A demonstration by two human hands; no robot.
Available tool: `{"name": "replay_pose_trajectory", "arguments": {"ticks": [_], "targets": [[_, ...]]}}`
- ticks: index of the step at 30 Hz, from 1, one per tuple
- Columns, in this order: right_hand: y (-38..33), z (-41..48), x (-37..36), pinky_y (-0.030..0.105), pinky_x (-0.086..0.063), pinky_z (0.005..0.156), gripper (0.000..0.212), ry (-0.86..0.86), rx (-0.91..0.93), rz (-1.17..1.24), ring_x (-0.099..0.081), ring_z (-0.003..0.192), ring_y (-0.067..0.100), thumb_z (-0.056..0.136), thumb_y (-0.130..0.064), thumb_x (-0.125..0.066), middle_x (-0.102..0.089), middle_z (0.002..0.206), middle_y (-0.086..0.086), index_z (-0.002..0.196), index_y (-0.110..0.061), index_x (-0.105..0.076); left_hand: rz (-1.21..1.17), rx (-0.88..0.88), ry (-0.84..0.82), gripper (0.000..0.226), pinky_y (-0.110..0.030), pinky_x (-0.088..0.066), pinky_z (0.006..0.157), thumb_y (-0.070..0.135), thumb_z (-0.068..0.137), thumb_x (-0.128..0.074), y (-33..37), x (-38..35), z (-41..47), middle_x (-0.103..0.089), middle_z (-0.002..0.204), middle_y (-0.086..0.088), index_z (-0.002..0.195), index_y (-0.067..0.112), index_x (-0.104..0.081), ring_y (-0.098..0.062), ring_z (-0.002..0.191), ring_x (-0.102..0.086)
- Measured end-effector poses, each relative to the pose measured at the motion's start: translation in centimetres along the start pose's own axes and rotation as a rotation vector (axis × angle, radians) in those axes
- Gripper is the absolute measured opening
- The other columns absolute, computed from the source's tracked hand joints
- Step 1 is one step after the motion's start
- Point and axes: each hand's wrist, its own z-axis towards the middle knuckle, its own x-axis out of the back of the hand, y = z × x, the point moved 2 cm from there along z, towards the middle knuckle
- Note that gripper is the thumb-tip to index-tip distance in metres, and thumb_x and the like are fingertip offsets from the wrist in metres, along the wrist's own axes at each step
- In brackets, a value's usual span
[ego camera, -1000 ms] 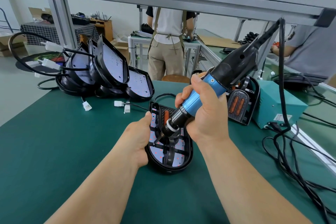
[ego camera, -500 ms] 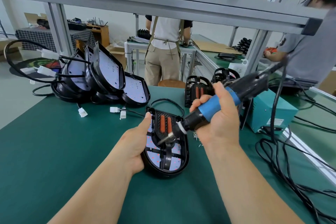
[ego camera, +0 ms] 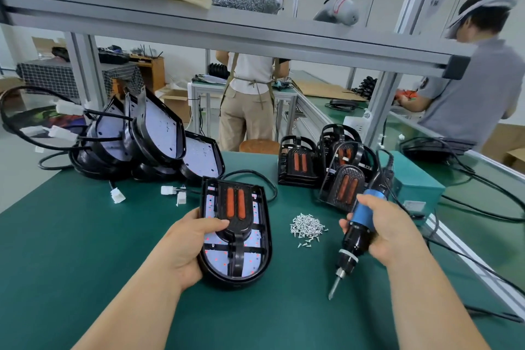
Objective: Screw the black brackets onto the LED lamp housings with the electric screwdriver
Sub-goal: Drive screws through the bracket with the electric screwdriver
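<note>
The LED lamp housing (ego camera: 251, 263) lies at centre frame on the green counter (ego camera: 85, 250), open face up. Its long axis runs from the bottom of the frame toward the top; the rounded end points to the bottom edge, the squared end to the top. The black bracket (ego camera: 235, 224), with two orange strips, sits in the housing along the same axis, and its narrow stem points to the rounded end.

The left hand (ego camera: 187, 247) grips the housing at its left rim. The thumb lies across the bracket's lower part; the fingers wrap under the rim, out of sight.

The right hand (ego camera: 389, 230), at right of centre, has its fingers curled round the blue grip of the electric screwdriver (ego camera: 355, 241). The tool's long axis slants from upper right to lower left, bit down. The tip is well apart from the housing; whether it touches the counter cannot be told.

A loose pile of screws (ego camera: 306, 226) lies between housing and screwdriver. More brackets (ego camera: 298, 162) stand behind it, at upper centre-right. Stacked housings (ego camera: 153, 133) with cables fill the upper left.
</note>
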Motion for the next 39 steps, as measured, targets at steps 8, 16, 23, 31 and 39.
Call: {"name": "replay_pose_trajectory", "arguments": {"ticks": [8,16,23,31,39], "targets": [[0.7,1.1,1.1,0.052,-0.057,0.083,0.042,0.113,0.14,-0.364,-0.06,0.085,0.036,0.084,-0.011,-0.074,-0.062,0.1,0.022,0.12,-0.005,-0.052,-0.072,-0.026,-0.002,0.032,-0.048,-0.061,0.064,-0.002,0.086,-0.062,-0.2,0.1,0.2,-0.074,0.1,-0.023,0.119,0.002,-0.062,-0.035,0.076,-0.074],[1.3,1.2,1.1,0.042,-0.058,0.063,0.066,0.096,0.242,-0.629,-0.064,0.077,0.031,0.079,-0.011,-0.075,-0.061,0.091,0.008,0.119,-0.03,-0.027,-0.099,-0.029,-0.03,0.032,-0.046,-0.061,0.059,-0.001,0.087,-0.063,-0.2,0.0,0.1,-0.075,0.099,-0.022,0.118,0.001,-0.062,-0.034,0.074,-0.075],[0.7,0.6,1.8,0.024,-0.041,0.044,0.081,0.081,0.218,-0.856,-0.058,0.06,0.023,0.084,-0.015,-0.066,-0.058,0.078,0.008,0.148,-0.02,-0.016,-0.107,-0.026,-0.034,0.029,-0.045,-0.06,0.058,0.0,0.086,-0.064,-0.4,0.3,0.5,-0.076,0.098,-0.02,0.115,0.004,-0.063,-0.034,0.075,-0.075],[1.3,1.2,2.1,0.047,-0.059,0.048,0.077,0.065,0.076,-0.892,-0.07,0.061,0.037,0.083,-0.021,-0.063,-0.067,0.082,0.019,0.139,-0.033,-0.012,-0.126,-0.053,-0.107,0.043,-0.046,-0.06,0.062,0.004,0.072,-0.07,-0.5,0.4,0.6,-0.075,0.102,-0.02,0.115,0.006,-0.064,-0.036,0.082,-0.075],[0.2,-0.1,2.0,0.02,-0.041,0.044,0.047,0.008,0.127,-1.215,-0.05,0.034,0.017,0.091,-0.056,-0.056,-0.062,0.049,0.008,0.094,-0.009,-0.053,-0.176,-0.163,-0.176,0.062,-0.046,-0.061,0.069,0.006,0.068,-0.069,-0.1,-0.1,0.2,-0.073,0.113,-0.018,0.128,0.011,-0.057,-0.036,0.094,-0.073]]}}
